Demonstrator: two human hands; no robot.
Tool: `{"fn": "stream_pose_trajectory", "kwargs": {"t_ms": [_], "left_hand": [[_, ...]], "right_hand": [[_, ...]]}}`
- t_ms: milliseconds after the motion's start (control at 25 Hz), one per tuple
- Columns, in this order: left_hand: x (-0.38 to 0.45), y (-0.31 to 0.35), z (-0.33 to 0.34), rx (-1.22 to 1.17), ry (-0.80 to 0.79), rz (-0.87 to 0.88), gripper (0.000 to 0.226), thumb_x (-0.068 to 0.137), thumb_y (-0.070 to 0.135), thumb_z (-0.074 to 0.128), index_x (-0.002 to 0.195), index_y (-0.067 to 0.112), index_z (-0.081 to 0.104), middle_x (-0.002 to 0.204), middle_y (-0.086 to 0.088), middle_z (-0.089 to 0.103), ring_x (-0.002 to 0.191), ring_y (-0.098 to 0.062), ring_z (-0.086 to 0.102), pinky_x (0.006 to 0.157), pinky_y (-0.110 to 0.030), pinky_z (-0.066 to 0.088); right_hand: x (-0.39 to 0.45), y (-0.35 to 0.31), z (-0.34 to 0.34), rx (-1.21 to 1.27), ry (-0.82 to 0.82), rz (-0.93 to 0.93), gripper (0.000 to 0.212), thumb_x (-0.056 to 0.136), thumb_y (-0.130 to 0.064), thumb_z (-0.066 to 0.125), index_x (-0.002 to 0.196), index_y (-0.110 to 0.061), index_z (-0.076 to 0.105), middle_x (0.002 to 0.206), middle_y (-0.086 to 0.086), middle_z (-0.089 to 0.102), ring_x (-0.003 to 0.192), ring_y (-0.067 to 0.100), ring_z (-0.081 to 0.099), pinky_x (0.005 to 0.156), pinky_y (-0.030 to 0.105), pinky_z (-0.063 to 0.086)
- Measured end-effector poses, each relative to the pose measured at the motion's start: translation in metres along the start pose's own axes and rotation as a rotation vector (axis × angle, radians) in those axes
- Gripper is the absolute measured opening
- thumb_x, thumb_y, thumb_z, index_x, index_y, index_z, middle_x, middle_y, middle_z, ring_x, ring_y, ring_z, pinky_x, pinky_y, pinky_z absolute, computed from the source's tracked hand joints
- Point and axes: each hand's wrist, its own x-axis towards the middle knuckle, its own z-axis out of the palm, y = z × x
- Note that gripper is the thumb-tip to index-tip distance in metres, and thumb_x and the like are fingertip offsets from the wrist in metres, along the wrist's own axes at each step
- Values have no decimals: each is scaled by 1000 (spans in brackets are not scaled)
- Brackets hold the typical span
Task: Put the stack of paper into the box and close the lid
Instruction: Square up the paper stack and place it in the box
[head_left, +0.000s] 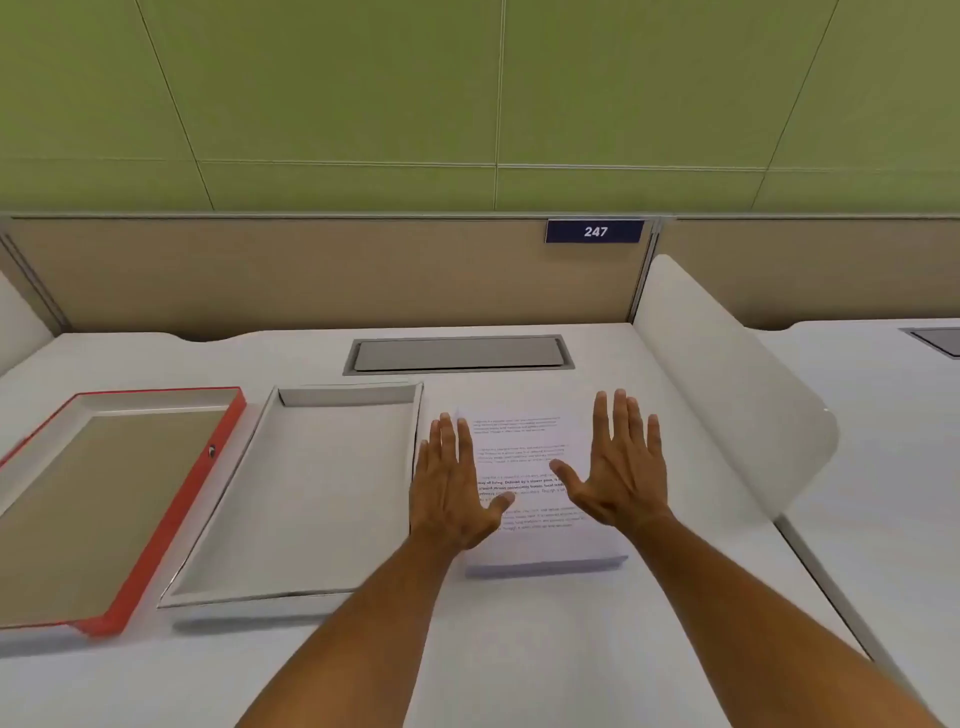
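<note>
A stack of printed white paper (524, 441) lies flat on the white desk, right of centre. My left hand (451, 488) hovers over the stack's left edge, fingers spread, holding nothing. My right hand (621, 467) hovers over the stack's right part, also spread and empty. Just left of the paper sits the shallow white box (228, 499), open and empty inside. Further left lies the red-rimmed lid (171, 519), turned inside up, its tan inner face showing.
A grey cable hatch (457, 354) is set into the desk behind the paper. A white curved divider (737, 395) stands close on the right. A beige partition with a "247" label (595, 231) closes the back.
</note>
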Motion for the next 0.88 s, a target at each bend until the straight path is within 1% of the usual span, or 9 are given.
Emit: {"fn": "stream_pose_trajectory", "kwargs": {"t_ms": [120, 160, 240, 360, 520, 600, 720, 800, 880], "left_hand": [[6, -4, 18, -55, -84, -53, 109, 77, 77, 36, 151, 17, -17, 162, -10, -17, 149, -28, -13, 119, -42, -5], [7, -5, 25, -90, -133, -89, 109, 77, 75, 40, 151, 16, -15, 162, -11, -14, 150, -29, -9, 120, -41, 0], [13, -4, 32, -154, -237, -186, 108, 78, 69, 50, 152, 14, -7, 163, -14, 2, 149, -32, 6, 119, -43, 17], [25, -4, 40, -203, -313, -324, 95, 78, 59, 59, 148, 9, 17, 148, -17, 32, 138, -32, 30, 109, -44, 36], [38, 2, 44, -325, -302, -502, 72, 79, 49, 63, 133, 9, 38, 133, -16, 42, 126, -31, 40, 98, -40, 44], [47, 6, 43, -352, -307, -572, 69, 78, 47, 64, 131, 9, 41, 129, -16, 47, 120, -32, 48, 93, -39, 47], [59, 5, 39, -400, -325, -646, 61, 76, 42, 67, 122, 8, 48, 121, -12, 59, 100, -24, 59, 73, -31, 49], [65, 2, 37, -424, -335, -672, 56, 75, 41, 69, 116, 7, 51, 114, -10, 64, 86, -20, 57, 63, -28, 44], [69, 1, 37, -471, -340, -701, 52, 76, 41, 69, 113, 7, 55, 110, -9, 67, 88, -21, 64, 63, -28, 49]], "right_hand": [[5, 1, 15, 27, -60, 59, 101, 83, -76, 23, 156, -12, -5, 165, 18, 2, 152, 36, 5, 122, 48, 4], [5, 3, 22, 56, -92, 87, 96, 86, -70, 34, 156, -11, 4, 163, 20, 16, 149, 38, 20, 121, 47, 17], [11, 3, 29, 146, -144, 174, 77, 87, -54, 48, 147, -9, 30, 142, 20, 49, 127, 35, 48, 102, 44, 42], [23, 8, 39, 395, -270, 339, 53, 86, -37, 56, 129, -7, 49, 125, 16, 59, 113, 33, 55, 88, 41, 47], [40, 13, 52, 635, -427, 476, 30, 82, -30, 62, 102, -9, 52, 113, 16, 64, 90, 30, 58, 73, 33, 45], [49, 16, 56, 685, -450, 503, 30, 82, -31, 64, 98, -7, 55, 110, 15, 67, 90, 30, 61, 73, 34, 48], [64, 24, 65, 756, -500, 550, 49, 83, -38, 67, 115, -2, 59, 119, 17, 65, 108, 36, 62, 91, 40, 52], [70, 28, 71, 798, -529, 567, 59, 83, -44, 67, 123, -2, 57, 124, 18, 64, 113, 37, 61, 99, 45, 51], [74, 30, 74, 876, -561, 573, 61, 82, -47, 66, 124, -3, 58, 123, 19, 65, 112, 38, 63, 99, 49, 51]]}}
